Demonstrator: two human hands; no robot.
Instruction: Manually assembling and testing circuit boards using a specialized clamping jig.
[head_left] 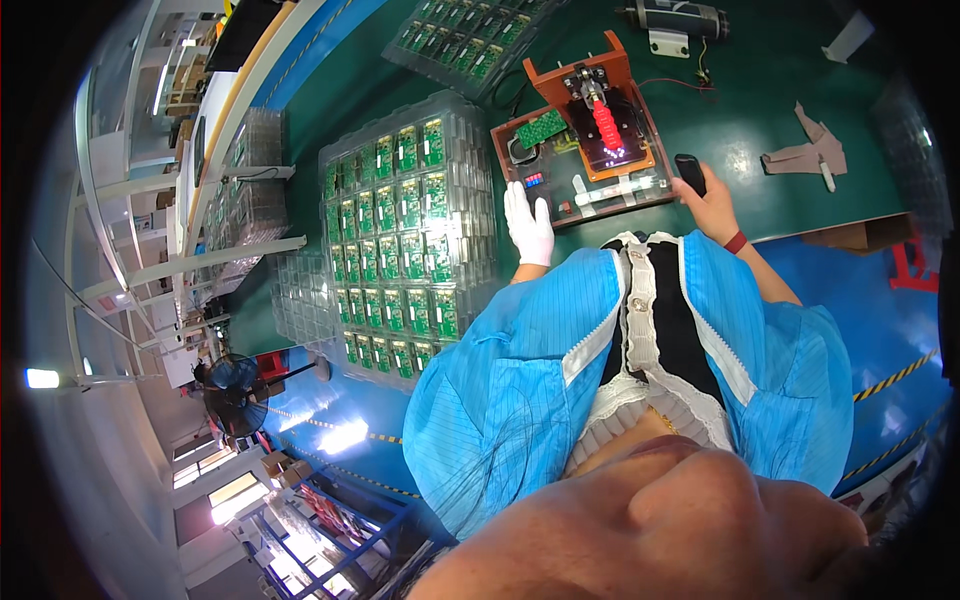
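Note:
A brown-red test fixture box (642, 122) sits on the green bench in front of me, with a red-handled toggle clamp (604, 124) at its middle. A loose green circuit board (541, 129) rests on the box's left part, behind a small red-and-blue display (534, 181). My left hand (528, 228), in a white glove, lies against the box's front left corner, fingers stretched and thumb apart. At the box's right front corner, my bare right hand (712, 208) is closed around a black rounded object (690, 172); its kind is unclear.
Left of the box stands a stack of clear plastic trays (465, 215) filled with green circuit boards. Another board tray (470, 45) lies farther back. A black cylindrical motor (682, 20), a beige cloth (806, 150) and a white marker-like stick (827, 177) lie on the right.

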